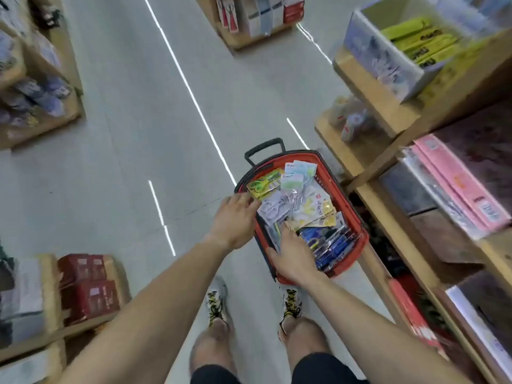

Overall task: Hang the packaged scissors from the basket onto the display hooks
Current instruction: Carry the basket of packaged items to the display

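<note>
Closest to the camera are the person's two legs and their shoes [219,303], standing on the gray floor [133,134] of a shop aisle. Both bare arms reach forward and down.

The right hand [293,256] is over the near end of the red basket [363,239]. Its fingers [288,231] dip in among the packs and look a little bent, but I cannot tell if they hold one yet. The left hand [235,217] is at the left rim of the basket. Its fingers are fairly straight and spread, touching the rim or the pack beside it, not curled around anything.

The basket sits on the floor just beside the wooden shelves [388,206] on the right. It is full of packaged scissors [293,195]: blue packs at the near end, clear and yellow ones in the middle, and a green and yellow pack at the far left. A black pull handle [264,149] sticks out at the far end.

No display hooks show up anywhere here, so they must be out of sight. Farther away there are more shelves with boxes and books on both sides of the aisle.

This looks like the picking step: the person is reaching in to choose a pack. Nothing looks hung yet from this view. Next, I think the fingers need to pinch one pack by its top edge, lift it clear of the pile without dragging others along, then find the hole in the card and slide it onto a hook.
</note>
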Demonstrator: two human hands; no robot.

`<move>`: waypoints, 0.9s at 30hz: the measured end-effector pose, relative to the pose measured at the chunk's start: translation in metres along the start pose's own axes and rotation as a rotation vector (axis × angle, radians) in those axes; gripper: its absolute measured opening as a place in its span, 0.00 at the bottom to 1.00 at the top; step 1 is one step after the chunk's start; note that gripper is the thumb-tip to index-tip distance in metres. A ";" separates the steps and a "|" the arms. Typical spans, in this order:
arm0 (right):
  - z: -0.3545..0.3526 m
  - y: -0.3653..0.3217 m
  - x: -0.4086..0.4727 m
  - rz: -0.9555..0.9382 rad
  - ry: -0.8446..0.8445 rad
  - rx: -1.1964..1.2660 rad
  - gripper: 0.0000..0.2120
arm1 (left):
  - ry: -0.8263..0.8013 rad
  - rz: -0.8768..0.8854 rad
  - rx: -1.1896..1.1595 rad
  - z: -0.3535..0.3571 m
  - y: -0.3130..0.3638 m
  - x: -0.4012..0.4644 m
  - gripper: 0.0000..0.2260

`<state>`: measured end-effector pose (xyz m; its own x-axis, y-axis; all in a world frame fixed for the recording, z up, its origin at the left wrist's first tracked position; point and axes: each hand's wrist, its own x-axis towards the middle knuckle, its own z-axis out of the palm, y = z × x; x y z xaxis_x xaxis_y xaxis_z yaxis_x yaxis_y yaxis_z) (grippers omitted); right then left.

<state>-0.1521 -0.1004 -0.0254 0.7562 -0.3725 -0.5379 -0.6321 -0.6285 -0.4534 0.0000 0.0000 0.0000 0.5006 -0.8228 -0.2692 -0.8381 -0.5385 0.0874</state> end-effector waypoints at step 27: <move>-0.004 0.092 0.115 0.534 0.018 0.450 0.18 | -0.272 0.549 0.299 0.044 0.029 0.212 0.12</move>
<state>-0.1229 -0.2039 -0.1257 0.3228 -0.5654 -0.7590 -0.9238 -0.0136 -0.3827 0.0728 -0.1822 -0.0972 -0.0539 -0.8664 -0.4964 -0.9985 0.0495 0.0220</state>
